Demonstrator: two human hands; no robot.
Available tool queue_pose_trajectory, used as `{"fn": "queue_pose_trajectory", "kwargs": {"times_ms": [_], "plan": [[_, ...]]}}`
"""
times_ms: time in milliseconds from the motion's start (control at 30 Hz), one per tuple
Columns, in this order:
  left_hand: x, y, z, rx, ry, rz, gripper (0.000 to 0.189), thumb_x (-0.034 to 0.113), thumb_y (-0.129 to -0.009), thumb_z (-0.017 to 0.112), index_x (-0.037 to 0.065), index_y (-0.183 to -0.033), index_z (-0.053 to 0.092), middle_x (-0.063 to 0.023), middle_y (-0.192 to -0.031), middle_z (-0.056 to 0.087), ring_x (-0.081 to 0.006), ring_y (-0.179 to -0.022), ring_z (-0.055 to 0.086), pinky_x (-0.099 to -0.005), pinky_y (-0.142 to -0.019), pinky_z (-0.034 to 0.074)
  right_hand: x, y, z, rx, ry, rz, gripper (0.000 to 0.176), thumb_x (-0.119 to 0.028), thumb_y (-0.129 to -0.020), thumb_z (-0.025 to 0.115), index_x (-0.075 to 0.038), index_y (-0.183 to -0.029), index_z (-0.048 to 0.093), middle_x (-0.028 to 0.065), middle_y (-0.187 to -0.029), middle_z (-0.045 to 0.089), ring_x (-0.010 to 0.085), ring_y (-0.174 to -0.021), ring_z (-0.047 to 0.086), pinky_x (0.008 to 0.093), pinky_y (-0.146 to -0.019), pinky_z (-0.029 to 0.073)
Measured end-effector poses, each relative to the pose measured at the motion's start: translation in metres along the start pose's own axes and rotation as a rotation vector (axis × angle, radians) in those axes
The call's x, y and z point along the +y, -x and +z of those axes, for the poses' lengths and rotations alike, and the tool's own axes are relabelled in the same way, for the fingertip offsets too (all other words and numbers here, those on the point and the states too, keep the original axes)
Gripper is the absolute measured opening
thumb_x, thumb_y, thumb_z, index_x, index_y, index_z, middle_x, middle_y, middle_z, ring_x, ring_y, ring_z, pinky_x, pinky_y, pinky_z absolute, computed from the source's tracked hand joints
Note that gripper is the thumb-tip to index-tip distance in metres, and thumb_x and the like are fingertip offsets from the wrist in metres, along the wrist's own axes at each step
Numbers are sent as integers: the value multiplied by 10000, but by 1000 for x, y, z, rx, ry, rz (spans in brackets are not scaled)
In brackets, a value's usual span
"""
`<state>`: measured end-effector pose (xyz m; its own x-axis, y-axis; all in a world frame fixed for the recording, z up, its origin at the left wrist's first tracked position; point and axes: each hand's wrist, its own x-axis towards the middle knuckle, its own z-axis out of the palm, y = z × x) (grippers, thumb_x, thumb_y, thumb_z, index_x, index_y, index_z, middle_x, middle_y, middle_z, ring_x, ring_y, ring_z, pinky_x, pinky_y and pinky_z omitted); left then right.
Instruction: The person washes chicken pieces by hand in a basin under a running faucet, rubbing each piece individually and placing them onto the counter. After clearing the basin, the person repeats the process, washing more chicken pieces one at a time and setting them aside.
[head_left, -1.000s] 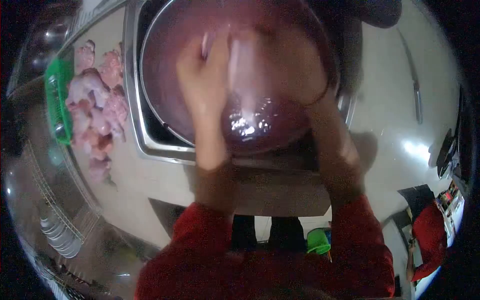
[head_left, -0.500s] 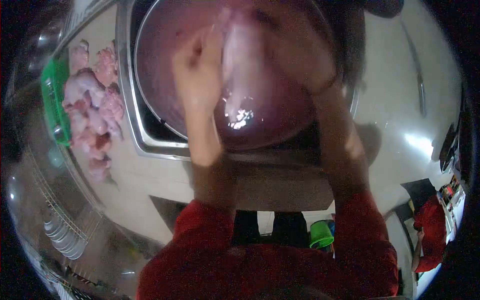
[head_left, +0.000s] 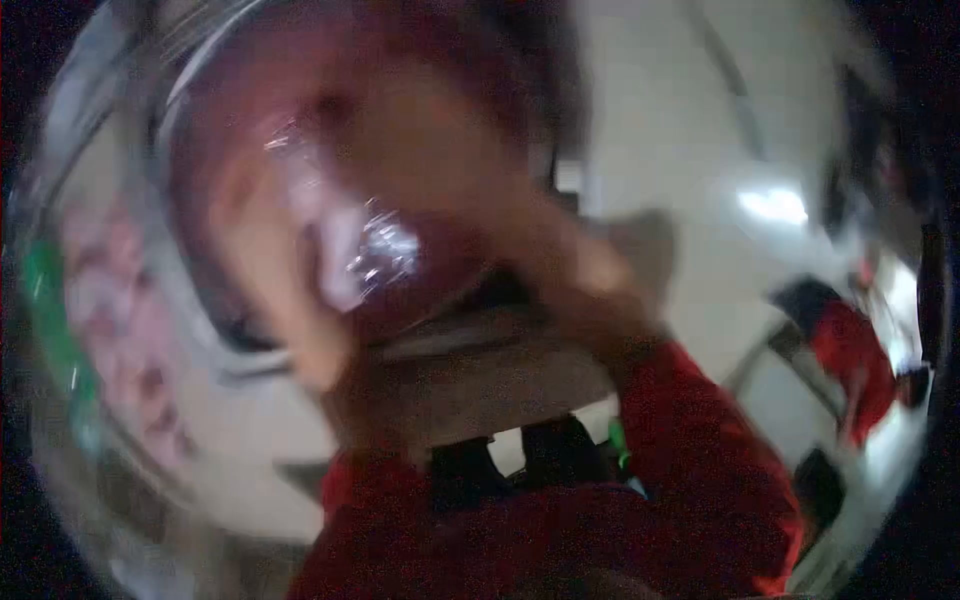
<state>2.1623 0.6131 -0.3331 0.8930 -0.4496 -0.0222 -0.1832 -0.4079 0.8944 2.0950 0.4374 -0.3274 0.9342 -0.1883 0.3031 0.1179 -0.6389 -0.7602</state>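
Motion blurs the whole view. A round basin (head_left: pixel 192 75) of reddish water sits in a sink (head_left: pixel 180 245). Between my hands, a pale, wet piece of raw meat (head_left: pixel 343 240) shows over the water, with bright glints beside it. My left hand (head_left: pixel 250 205) is on its left side, close against it. Across the basin from the right reaches my right hand (head_left: pixel 430 140), near the upper part of the meat. The fingers of both hands are smeared, so their grip cannot be made out.
Several pieces of raw meat, apparently chicken (head_left: pixel 125 320), lie on the counter left of the sink, beside a green basket (head_left: pixel 58 310). Along the right counter (head_left: pixel 660 110) lies a long thin dark object (head_left: pixel 725 60). Another person in red (head_left: pixel 855 355) is at the far right.
The view has swung, so basin, counter and meat pile sit farther left, and blur has increased. Both hands stay over the basin, with the pale meat still between them.
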Motion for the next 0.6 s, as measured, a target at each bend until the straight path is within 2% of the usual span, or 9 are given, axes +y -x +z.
{"fn": "queue_pose_trajectory", "kwargs": {"times_ms": [33,100,367,400,467,500,567,600], "plan": [[3,3,3,71,-6,-9,257,159,-918,608,4,-1108,686,-96,-940,664,-164,-782,618,-318,-714,515,1,0,13,3,7,-2,323,-316,-890,581,-70,-1080,669,184,-1017,677,367,-958,647,458,-871,508],[13,5,4,166,-163,122,249,198,-933,599,-2,-1052,687,-92,-880,649,-166,-735,593,-325,-678,492,6,-1,34,39,-9,6,331,-326,-878,583,-73,-1073,673,182,-1006,677,364,-959,648,456,-858,508],[51,-24,29,356,-14,118,432,354,-991,565,-25,-828,691,-75,-637,586,-177,-546,493,-352,-531,401,69,-42,106,137,-188,-137,365,-366,-831,591,-85,-1044,689,174,-960,678,350,-960,648,446,-805,509],[56,-23,31,354,-16,122,432,354,-991,565,-25,-828,691,-75,-637,586,-177,-546,493,-352,-531,401,70,-46,108,142,-190,-138,365,-366,-831,591,-85,-1044,689,174,-960,678,350,-960,648,446,-805,509],[82,-12,38,248,37,164,353,178,-1011,414,-80,-1011,655,-188,-928,671,-287,-800,615,-393,-721,496,55,-46,94,43,-172,-63,364,-364,-818,603,-96,-1051,687,174,-1001,671,351,-961,643,462,-809,503],[89,-7,37,248,32,166,353,178,-1011,414,-80,-1011,655,-188,-928,671,-287,-800,615,-393,-721,496,43,-42,82,-5,-162,-23,365,-363,-812,609,-101,-1054,686,174,-1021,667,352,-961,640,470,-811,500],[98,-7,38,159,-132,342,305,166,-1003,436,-20,-952,671,-136,-871,665,-258,-739,623,-353,-662,508,29,-33,55,-97,-134,61,366,-361,-799,621,-111,-1060,684,174,-1062,659,352,-961,635,486,-814,494],[90,-10,34,158,-133,344,305,166,-1003,436,-20,-952,671,-136,-871,665,-258,-739,623,-353,-662,508,26,-32,50,-122,-131,55,362,-355,-798,623,-111,-1058,685,174,-1065,659,352,-958,635,486,-815,494]]}}
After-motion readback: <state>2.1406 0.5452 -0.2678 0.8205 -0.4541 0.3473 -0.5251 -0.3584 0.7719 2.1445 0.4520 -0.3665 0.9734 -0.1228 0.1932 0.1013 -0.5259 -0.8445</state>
